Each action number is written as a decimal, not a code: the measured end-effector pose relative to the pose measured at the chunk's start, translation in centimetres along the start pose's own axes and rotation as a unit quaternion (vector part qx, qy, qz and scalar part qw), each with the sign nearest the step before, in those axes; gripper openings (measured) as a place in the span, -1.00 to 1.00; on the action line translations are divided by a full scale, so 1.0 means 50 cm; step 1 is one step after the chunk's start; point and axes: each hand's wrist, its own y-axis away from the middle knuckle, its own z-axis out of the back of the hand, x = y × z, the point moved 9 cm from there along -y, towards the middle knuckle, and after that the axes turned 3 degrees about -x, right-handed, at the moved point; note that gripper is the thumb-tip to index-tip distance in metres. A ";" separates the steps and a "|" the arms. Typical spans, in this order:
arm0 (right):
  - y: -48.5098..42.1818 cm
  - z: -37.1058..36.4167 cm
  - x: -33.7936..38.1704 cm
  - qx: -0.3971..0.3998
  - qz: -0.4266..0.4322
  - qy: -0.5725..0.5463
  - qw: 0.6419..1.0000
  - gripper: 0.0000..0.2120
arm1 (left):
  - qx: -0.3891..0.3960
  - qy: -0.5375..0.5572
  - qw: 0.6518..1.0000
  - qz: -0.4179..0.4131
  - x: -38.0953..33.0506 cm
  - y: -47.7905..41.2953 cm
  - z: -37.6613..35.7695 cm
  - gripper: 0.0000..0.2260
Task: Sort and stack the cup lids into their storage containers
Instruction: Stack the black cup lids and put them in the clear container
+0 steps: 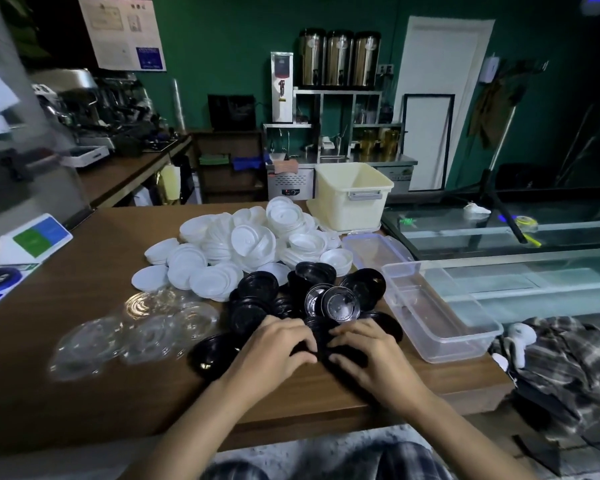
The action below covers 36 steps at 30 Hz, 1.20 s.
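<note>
Plaid trousers point(406, 459) fill the bottom edge, and two bare forearms reach up from there over the near edge of the wooden counter point(84, 292). The left hand point(278, 344) and the right hand point(371, 351) lie close together, fingertips facing each other. Both have their fingers curled down over a small black stack point(322, 336) of lids, which they grip between them at the near side of the heap. Exactly how many lids are in that grip cannot be told.

Just beyond the knuckles lies the loose heap of black lids point(257, 289), some tipped on edge and showing shiny undersides. One more black lid point(208, 355) lies flat just left of the left wrist. Clear lids point(136, 327) are scattered further left, well apart from the hands. Behind the black heap, a larger mound of white lids point(250, 240) spreads across the middle of the counter.

To the right of the right hand, near but not touching, stands a clear rectangular container point(437, 317) with nothing visible inside. Its snap lid point(374, 249) lies behind it, and a cream bin point(352, 195) stands at the far corner.
</note>
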 end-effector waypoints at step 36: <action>0.036 0.035 -0.105 -0.143 -0.255 -0.420 0.859 -0.68 | -0.046 -0.070 0.996 -0.008 -0.017 0.018 0.007 -0.93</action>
